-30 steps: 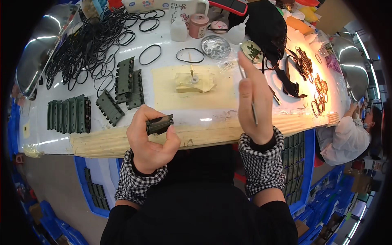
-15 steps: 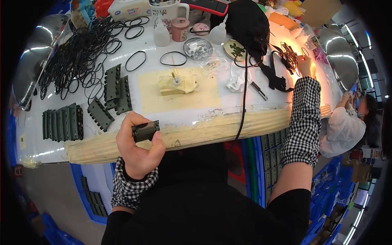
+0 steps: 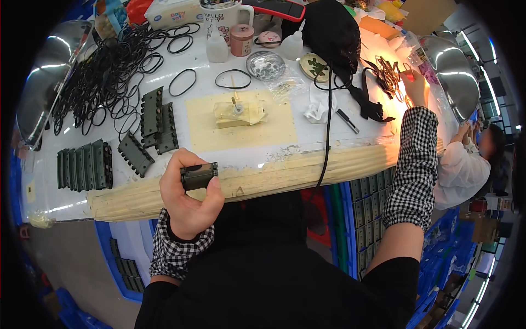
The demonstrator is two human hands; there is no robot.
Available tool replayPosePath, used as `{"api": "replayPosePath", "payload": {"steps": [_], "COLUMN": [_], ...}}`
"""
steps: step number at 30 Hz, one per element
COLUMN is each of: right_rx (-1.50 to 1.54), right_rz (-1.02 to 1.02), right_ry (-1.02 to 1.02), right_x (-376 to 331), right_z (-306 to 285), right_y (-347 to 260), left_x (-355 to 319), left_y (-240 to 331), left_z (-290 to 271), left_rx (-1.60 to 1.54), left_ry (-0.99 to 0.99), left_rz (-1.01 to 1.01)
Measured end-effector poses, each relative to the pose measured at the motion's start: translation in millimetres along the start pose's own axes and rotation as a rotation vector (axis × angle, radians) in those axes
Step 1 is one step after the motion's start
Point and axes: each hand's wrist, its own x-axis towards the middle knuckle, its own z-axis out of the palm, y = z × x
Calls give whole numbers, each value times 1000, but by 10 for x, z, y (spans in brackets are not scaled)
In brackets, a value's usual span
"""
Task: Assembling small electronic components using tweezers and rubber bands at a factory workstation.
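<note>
My left hand (image 3: 190,200) is closed around a small dark green ribbed block (image 3: 199,176), gripped between thumb and fingers just above the bench's front edge. Out at the far right, my right hand (image 3: 416,89) reaches under the bright lamp beside a tangle of tan cords (image 3: 388,74). Its fingers are bent together in strong glare, so what they hold, if anything, is hidden. Matching dark green ribbed pieces stand in a row (image 3: 83,165) at the left of the bench. Another green piece (image 3: 135,154) lies between that row and my left hand, with a stack (image 3: 166,129) behind it.
A tape-covered block (image 3: 239,112) with an upright pin sits mid-bench. Black rubber loops (image 3: 104,77) heap at back left. A black cable (image 3: 329,131) hangs over the padded front edge (image 3: 263,178). Metal lamp shades (image 3: 450,77) flank the bench; a person (image 3: 466,170) sits at right.
My right hand has shifted slightly right under the lamp, its forearm moving right too. My left hand, still holding the green block, has moved a little right.
</note>
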Motion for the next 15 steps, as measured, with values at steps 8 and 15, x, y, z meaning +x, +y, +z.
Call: {"api": "replayPosePath", "payload": {"steps": [8,15], "right_rx": [8,153], "right_rz": [-14,-39], "right_ry": [-15,162], "right_x": [34,-40], "right_z": [277,171], "right_y": [119,-65], "left_x": [-50,-63], "left_y": [12,30], "left_z": [-69,-84], "left_rx": [3,-48], "left_ry": [32,13], "left_rz": [-20,-53]}}
